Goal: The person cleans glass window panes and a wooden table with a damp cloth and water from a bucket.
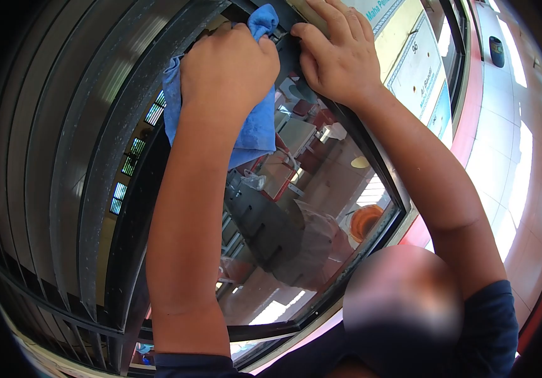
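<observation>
My left hand (230, 66) is closed around a blue cloth (258, 129), pressed to the upper part of a dark-framed glass window pane (321, 176). A twisted end of the cloth pokes out above my knuckles, and the rest hangs below the hand against the glass. To the right, my right hand (341, 53) rests on the edge of the black window frame (371, 148), its fingers apart and bent, with no cloth in it. Its fingertips lie partly out of view at the top.
Dark slats (63, 157) run along the left. Beyond the frame at right are printed signs (419, 69) and a tiled walkway (497, 126) with a dark bin (496, 51). Through or reflected in the glass, furniture and an orange round container (366, 222) show.
</observation>
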The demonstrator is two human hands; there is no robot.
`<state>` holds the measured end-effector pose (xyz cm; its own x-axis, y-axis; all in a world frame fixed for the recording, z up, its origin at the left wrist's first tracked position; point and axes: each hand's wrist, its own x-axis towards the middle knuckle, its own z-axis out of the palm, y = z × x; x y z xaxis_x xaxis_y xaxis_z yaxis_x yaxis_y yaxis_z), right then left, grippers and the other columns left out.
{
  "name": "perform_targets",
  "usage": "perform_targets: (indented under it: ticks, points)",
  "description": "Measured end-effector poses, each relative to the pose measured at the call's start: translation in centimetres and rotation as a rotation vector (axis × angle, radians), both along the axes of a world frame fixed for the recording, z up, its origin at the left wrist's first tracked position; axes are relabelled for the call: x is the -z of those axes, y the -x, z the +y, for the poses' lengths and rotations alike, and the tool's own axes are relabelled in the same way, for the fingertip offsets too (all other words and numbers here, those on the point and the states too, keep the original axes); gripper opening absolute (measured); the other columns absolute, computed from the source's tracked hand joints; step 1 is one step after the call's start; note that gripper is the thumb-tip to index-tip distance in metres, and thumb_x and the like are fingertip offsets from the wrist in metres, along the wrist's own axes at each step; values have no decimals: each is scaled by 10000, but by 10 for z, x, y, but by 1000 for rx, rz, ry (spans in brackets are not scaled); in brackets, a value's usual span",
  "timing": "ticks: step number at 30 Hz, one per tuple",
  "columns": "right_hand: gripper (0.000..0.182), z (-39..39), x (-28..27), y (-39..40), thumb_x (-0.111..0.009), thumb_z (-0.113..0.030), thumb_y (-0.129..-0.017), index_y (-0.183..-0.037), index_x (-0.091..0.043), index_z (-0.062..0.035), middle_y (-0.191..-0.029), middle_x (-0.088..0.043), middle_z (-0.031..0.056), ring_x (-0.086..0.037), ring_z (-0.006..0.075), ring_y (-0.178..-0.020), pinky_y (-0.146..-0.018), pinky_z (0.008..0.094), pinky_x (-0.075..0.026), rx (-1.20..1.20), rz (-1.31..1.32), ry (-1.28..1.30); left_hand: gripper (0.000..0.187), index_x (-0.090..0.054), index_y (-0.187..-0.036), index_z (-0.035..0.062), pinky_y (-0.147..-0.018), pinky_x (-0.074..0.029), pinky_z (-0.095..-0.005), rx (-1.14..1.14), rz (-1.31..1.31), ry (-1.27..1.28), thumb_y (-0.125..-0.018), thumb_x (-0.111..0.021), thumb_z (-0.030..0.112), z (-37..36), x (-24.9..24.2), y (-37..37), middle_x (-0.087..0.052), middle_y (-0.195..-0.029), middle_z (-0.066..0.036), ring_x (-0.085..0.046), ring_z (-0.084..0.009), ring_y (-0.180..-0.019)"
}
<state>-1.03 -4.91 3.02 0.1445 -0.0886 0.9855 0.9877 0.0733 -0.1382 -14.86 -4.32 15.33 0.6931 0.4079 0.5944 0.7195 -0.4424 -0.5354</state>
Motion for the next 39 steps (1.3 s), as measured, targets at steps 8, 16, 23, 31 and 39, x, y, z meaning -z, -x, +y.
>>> perform_targets:
  ticks: [8, 16, 23, 31, 39]
  points:
    - [306, 4, -1, 7, -647, -204, -769, -1058, -629, -106, -1369, -511, 221, -472, 432, -1300, -1045, 588, -379, 61, 29, -16, 313, -691, -990, 31, -788, -534, -445, 384, 27, -38, -924, -538, 297, -3, 21, 11, -694, -957, -217, -672, -381, -880]
    - [315, -1, 0, 4, -648, -216, -763, -1057, -635, -106, -1380, -512, 229, -479, 432, -1296, -1047, 584, -385, 23, 20, -1, 315, -663, -1023, 19, -890, -495, -471, 410, -25, -312, -919, -543, 291, 10, 36, 11, -690, -1069, -185, -651, -384, -974]
    - [308, 1, 2, 3, -647, -221, -781, -1074, -638, -124, -1401, -499, 222, -463, 424, -1315, -1063, 584, -372, 7, 17, -12, 445, -662, -1051, -22, -997, -442, -509, 138, -32, -48, -932, -457, 355, 6, 16, 0, -642, -1195, -246, -600, -408, -1123]
    - [302, 0, 3, 2, -644, -218, -792, -1079, -641, -125, -1406, -493, 219, -448, 427, -1326, -1082, 583, -354, -4, 23, 24, 590, -645, -1221, -9, -1060, -413, -498, 54, -86, -143, -905, -445, 447, 11, 18, -3, -553, -1313, -316, -549, -464, -1205]
    - [362, 2, 4, 1, -665, -211, -756, -1103, -630, -113, -1398, -489, 225, -435, 432, -1334, -1077, 591, -354, 41, -17, 39, 575, -694, -1163, 41, -1015, -441, -515, -23, -101, 25, -892, -453, 488, 2, 2, -5, -604, -1278, -235, -560, -448, -1192]
